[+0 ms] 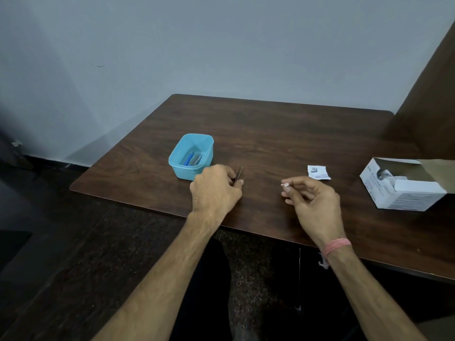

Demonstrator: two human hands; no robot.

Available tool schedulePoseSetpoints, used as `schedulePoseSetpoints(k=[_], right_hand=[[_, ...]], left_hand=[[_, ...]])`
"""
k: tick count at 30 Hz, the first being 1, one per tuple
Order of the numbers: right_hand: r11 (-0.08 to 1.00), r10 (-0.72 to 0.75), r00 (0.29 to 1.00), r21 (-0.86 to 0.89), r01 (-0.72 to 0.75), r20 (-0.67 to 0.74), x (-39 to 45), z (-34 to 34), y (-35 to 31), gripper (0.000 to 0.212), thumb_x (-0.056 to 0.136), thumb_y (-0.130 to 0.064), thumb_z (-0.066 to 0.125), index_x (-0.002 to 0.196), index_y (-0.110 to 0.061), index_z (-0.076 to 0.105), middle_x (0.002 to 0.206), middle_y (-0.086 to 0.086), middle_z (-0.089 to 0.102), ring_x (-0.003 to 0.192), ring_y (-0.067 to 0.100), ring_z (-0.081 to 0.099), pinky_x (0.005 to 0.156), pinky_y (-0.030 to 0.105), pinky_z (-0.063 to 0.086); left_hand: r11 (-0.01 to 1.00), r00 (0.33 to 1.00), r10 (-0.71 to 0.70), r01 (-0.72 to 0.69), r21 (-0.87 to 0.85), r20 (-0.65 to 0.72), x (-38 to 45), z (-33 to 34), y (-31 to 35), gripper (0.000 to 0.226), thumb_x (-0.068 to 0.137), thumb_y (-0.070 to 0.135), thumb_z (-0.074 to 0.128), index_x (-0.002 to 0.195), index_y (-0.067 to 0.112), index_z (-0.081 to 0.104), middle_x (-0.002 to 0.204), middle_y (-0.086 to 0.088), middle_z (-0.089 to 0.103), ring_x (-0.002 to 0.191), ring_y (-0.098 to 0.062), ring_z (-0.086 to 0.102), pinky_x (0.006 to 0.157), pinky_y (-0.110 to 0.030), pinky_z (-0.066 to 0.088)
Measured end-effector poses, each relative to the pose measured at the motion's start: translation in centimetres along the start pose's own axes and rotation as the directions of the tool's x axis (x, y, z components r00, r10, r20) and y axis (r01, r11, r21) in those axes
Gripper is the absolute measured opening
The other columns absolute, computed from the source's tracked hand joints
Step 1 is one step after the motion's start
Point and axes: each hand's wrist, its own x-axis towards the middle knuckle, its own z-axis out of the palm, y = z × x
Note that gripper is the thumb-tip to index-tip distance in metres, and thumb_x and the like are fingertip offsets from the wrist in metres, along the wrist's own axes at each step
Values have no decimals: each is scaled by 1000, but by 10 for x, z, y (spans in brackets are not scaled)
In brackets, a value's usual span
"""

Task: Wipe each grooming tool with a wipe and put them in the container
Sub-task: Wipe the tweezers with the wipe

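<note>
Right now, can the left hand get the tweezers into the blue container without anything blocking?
Probably yes. The left hand pinches the tweezers right beside the blue container, whose top is open with tools already inside. Nothing lies between them; the right hand holds the wipe off to the side.

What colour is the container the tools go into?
Light blue: the container is a plain plastic tub, seen best in the head view, beside the left hand.
</note>
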Motion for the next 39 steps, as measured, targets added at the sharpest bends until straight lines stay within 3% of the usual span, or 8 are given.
schedulePoseSetpoints(k=[5,9,14,18,25,30,35,39], right_hand=[[999,-27,999,-28,26,-31,2,-2,-2,19,104,-11,75,101,-28,81,92,-3,79,73,14,74,68,28,65],[1000,-4,1000,-9,5,4,4,-10,-3,13,106,-17,73,106,-28,80,88,3,78,64,13,66,59,30,61],[998,58,979,-19,-56,195,16,-40,-3,24,105,-3,71,104,-22,86,99,17,79,74,17,72,72,35,68],[998,67,992,2,-68,106,18,-53,0,9,100,-9,80,105,-15,85,97,20,78,76,19,74,74,37,68],[993,30,997,-112,-38,-73,12,-50,3,17,97,-12,84,111,-19,77,90,2,81,66,28,78,65,37,68],[980,9,994,-196,-31,-109,13,-51,6,9,91,-23,91,90,-23,82,77,-1,80,61,20,76,63,30,64],[942,-58,990,-334,12,-126,13,-52,12,5,95,-27,88,100,-26,87,75,-12,78,66,11,76,76,38,68],[868,-180,981,-479,126,-69,10,-49,9,8,94,-27,87,101,-28,88,83,-23,75,78,2,74,81,24,61]], left_hand=[[999,1000,4,-4,-45,4,-7,7,9,9,99,41,83,96,33,81,94,18,77,93,-9,71,79,-32,51],[960,996,74,-59,-275,42,-24,24,23,10,102,45,79,98,36,83,91,25,76,89,2,70,85,-29,54],[808,988,109,-22,-589,113,-31,45,36,11,105,35,79,94,33,83,84,24,82,76,6,75,81,-34,65],[836,987,156,-114,-538,33,-36,56,35,11,104,29,80,94,33,85,82,28,80,83,12,74,82,-21,58],[883,980,200,-171,-436,20,-41,57,35,12,102,37,79,91,39,84,84,36,77,76,6,73,82,-32,63],[919,977,210,-181,-350,47,-45,57,37,8,96,46,78,91,46,83,84,33,78,72,4,70,78,-28,56],[923,976,209,-175,-342,64,-46,56,39,8,95,52,76,95,48,83,85,30,79,73,3,71,83,-31,61],[924,974,215,-181,-338,66,-48,54,40,9,95,53,76,96,47,84,82,30,79,74,4,72,82,-31,61]])
